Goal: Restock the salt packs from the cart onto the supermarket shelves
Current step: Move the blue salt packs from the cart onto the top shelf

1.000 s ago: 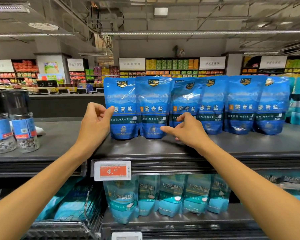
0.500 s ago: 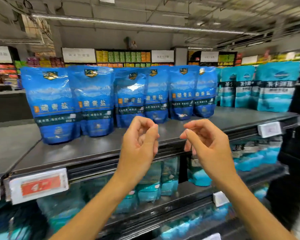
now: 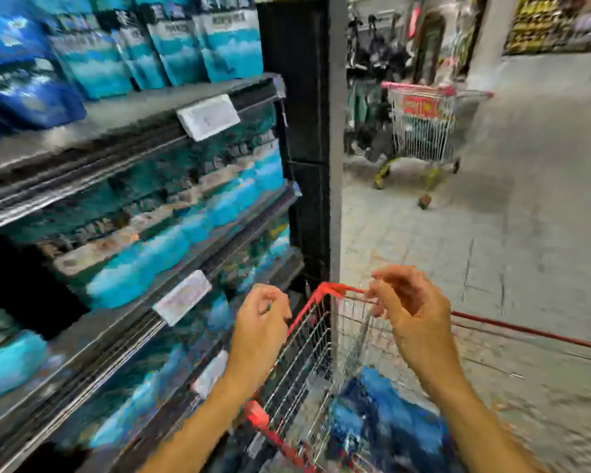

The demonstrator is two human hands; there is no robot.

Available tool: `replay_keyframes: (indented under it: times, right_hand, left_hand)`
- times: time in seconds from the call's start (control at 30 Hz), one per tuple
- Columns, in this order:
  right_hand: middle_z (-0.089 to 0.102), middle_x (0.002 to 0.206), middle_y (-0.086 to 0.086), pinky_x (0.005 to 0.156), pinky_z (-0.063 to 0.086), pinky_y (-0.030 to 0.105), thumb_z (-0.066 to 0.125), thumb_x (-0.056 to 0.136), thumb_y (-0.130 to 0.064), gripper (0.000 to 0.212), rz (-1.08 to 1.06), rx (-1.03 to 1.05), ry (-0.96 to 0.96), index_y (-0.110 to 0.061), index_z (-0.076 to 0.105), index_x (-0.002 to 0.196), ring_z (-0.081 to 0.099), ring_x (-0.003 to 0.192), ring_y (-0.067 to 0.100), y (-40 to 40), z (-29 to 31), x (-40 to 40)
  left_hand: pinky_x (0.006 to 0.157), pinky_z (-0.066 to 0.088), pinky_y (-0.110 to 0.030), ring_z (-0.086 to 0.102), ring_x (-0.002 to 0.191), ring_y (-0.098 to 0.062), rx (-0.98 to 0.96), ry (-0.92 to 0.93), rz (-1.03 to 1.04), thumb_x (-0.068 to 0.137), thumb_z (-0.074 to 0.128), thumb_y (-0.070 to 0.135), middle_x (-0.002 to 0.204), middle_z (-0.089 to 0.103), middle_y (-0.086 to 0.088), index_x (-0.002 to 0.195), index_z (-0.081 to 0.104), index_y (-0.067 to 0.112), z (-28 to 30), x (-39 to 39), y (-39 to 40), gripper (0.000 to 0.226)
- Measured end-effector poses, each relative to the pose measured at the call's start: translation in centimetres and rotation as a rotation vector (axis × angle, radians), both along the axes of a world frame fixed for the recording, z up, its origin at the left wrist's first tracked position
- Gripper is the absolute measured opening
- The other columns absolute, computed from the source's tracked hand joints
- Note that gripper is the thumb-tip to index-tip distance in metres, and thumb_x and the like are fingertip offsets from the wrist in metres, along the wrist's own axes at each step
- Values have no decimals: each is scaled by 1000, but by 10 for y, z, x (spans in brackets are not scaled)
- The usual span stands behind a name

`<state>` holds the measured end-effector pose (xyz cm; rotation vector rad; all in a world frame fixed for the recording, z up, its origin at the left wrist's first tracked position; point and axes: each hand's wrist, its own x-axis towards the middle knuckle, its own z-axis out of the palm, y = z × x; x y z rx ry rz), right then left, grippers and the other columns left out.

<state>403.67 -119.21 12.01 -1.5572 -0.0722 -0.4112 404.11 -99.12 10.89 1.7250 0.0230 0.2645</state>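
Head view: shelf labels (image 3: 208,117) seemingly blurred, unreadable.

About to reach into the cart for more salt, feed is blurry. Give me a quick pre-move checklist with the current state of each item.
1. Left hand free: ok, fingers loosely curled, holding nothing.
2. Right hand free: ok, fingers loosely curled above the cart, holding nothing.
3. Cart within reach: ok, its red rim lies right under both hands.
4. Stock left in cart: ok, dark blue packs lie in the basket; count cannot tell.
5. Path into the basket: ok, nothing between the hands and the packs.
6. Aisle beside the cart: ok close by; a second cart stands further off.
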Motion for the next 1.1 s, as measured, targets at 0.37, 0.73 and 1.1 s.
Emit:
replay_keyframes:
  times: [0.37, 0.73, 1.1]
  right_hand:
    - [70, 91, 8, 73, 52, 33, 58, 99, -13, 7, -457, -60, 640, -11, 62, 93, 65, 80, 17, -154, -258, -23]
    - [68, 98, 20, 85, 50, 49, 59, 98, -31, 27, -443, -135, 1323, -4, 57, 97, 63, 94, 38, -190, -460, -71]
    - [47, 123, 28, 92, 42, 46, 61, 95, -43, 71, -470, -397, 1382, 14, 41, 133, 49, 113, 39, -243, -619, -13]
  left_hand:
    - [41, 33, -20, 47, 47, -7, 206, 683, -348, 98, 53, 15, 67, 56, 2, 83, 53, 16, -232, 36, -163, 15]
    - [45, 38, -23, 52, 51, -25, 454, 1139, -430, 100, 47, 9, 70, 55, -14, 84, 53, 4, -455, 44, -214, 17]
    - [102, 44, -50, 47, 125, -41, 852, 936, -509, 90, 63, 44, 137, 46, -26, 135, 39, -5, -606, 64, -271, 70]
